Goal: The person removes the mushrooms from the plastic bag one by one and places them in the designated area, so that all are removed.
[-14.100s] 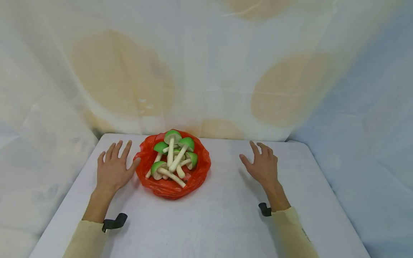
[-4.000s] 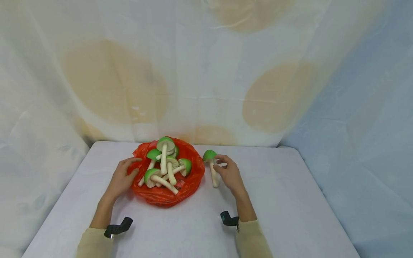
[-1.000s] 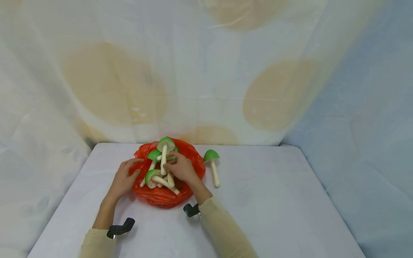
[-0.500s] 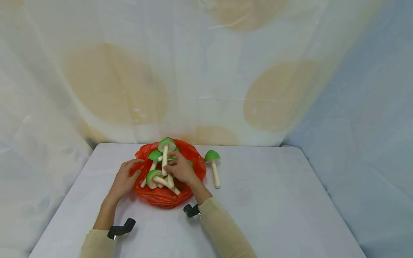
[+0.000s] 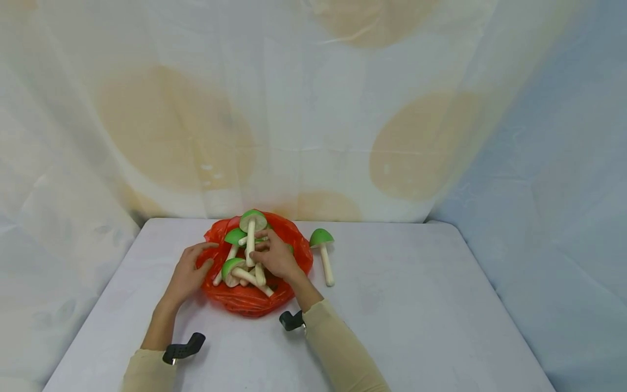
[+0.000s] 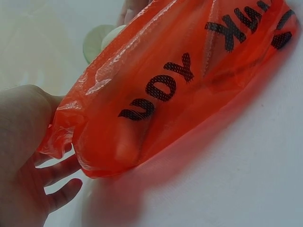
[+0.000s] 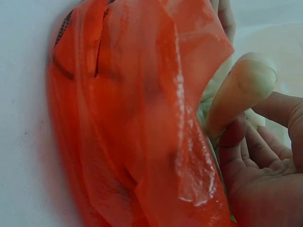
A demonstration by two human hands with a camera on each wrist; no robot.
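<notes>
A red plastic bag (image 5: pixel 242 306) stands rolled open on the table, holding several green-capped mushrooms with pale stems. My left hand (image 5: pixel 187 275) grips the bag's left rim; in the left wrist view the red film passes between thumb and fingers (image 6: pixel 65 195). Reaching in over the bag from the right, my right hand (image 5: pixel 279 257) pinches the stem of the topmost mushroom (image 5: pixel 252 220). The right wrist view has thumb and fingers close around a pale stem (image 7: pixel 244 85). That hand covers part of the mushrooms below. One mushroom (image 5: pixel 323 239) lies on the table right of the bag.
The white table (image 5: pixel 416 305) extends to the right of the bag. A pale curtain (image 5: pixel 313 109) with tan spots hangs along its back edge, with more sheeting (image 5: pixel 553 234) on both sides. A black wrist camera (image 5: pixel 183 347) sits on each wrist.
Since four seconds ago, my right hand has left the mushroom lying right of the bag and moved left over the bag to another mushroom. Over the last second both hands have stayed almost still.
</notes>
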